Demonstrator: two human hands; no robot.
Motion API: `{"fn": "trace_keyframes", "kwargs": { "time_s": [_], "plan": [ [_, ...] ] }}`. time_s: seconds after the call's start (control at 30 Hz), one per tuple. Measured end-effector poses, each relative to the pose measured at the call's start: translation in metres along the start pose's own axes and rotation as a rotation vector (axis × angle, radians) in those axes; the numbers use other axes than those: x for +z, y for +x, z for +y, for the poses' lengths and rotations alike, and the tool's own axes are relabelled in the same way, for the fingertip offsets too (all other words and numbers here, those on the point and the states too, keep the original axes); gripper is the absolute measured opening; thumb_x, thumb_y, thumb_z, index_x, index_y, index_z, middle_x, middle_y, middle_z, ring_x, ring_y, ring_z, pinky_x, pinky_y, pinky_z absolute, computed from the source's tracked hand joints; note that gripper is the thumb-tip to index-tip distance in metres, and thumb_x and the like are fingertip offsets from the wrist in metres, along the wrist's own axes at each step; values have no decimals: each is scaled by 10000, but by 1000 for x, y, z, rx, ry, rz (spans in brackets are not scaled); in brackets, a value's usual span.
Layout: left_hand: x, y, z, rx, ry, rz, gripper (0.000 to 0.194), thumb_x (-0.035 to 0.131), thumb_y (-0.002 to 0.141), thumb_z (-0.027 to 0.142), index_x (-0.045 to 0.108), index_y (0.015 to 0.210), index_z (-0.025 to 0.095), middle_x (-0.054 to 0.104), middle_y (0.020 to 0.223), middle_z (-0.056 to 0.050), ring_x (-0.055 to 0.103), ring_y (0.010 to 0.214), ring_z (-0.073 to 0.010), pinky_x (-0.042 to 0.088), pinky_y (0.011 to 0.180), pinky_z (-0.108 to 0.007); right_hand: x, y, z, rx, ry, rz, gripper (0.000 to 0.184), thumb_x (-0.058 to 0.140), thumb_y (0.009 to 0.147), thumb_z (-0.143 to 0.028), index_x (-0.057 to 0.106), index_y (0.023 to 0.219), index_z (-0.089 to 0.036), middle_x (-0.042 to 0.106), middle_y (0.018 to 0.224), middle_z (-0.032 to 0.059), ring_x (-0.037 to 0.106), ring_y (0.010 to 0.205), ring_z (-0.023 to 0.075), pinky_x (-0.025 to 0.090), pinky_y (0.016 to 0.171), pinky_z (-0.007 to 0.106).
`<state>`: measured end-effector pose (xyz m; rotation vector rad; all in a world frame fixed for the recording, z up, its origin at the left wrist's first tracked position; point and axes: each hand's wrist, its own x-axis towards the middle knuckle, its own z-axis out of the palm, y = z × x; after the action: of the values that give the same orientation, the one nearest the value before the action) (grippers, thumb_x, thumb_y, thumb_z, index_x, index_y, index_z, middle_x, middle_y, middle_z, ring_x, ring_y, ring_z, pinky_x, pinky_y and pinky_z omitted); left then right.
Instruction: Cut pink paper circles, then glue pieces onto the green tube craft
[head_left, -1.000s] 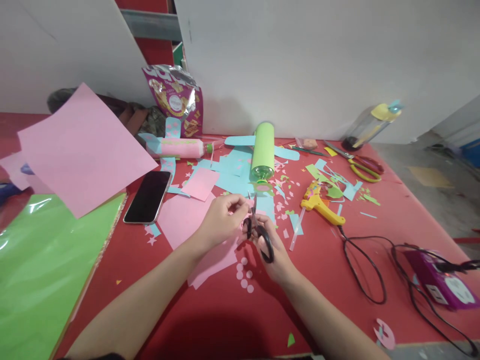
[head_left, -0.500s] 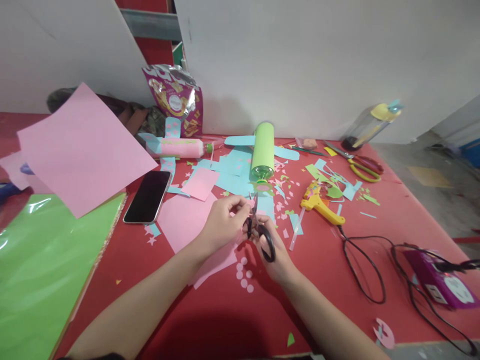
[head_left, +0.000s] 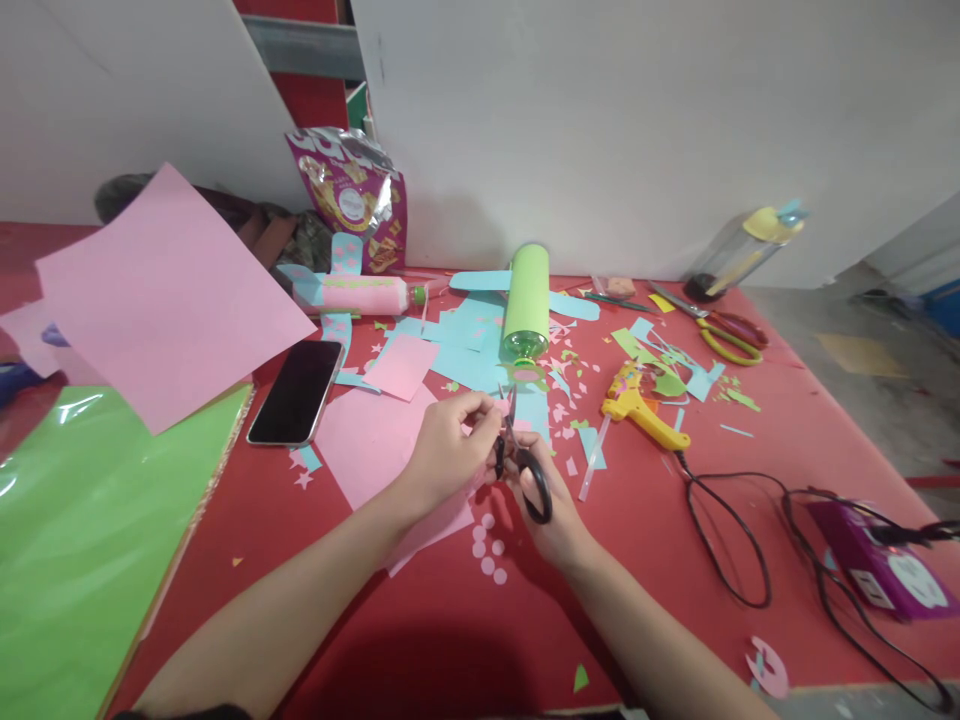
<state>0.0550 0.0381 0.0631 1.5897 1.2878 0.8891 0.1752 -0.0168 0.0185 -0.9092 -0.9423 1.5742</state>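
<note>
My right hand grips a small pair of black-handled scissors, blades parted and pointing away from me. Between the blades is a small piece of pink paper, pinched in the fingers of my left hand. Just beyond the blades, a green-wrapped bottle with light-blue paper wings lies on the table, neck towards me. Under my left hand rests a large pink sheet. Several small pink paper discs lie between my forearms.
A yellow glue gun with a cord leads to a purple power box. Larger scissors, a clear bottle, a phone, a pink-wrapped bottle, a snack bag and green sheets stand or lie around. Paper scraps are scattered rightward.
The scissor blades have parted a little around the pink paper. Both hands stay in nearly the same place.
</note>
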Motion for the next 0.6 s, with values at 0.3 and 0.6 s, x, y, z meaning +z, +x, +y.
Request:
{"fn": "trace_keyframes", "kwargs": {
  "time_s": [0.3,0.6],
  "plan": [
    [3,-2,0,-3,-13,25,245,445,793,263,475,568,169,517,519,32,487,549,-106,382,557,-205,1,-1,1,-7,-57,11,313,547,750,-525,488,947,-289,501,843,1,519,745,147,446,707,300],
    [4,-2,0,-13,-21,32,246,452,802,264,474,577,166,513,533,35,482,556,-101,381,571,-206,4,-1,-2,-12,-70,15,318,548,743,-540,490,923,-284,494,821,-4,519,711,139,448,674,305]
  ]
}}
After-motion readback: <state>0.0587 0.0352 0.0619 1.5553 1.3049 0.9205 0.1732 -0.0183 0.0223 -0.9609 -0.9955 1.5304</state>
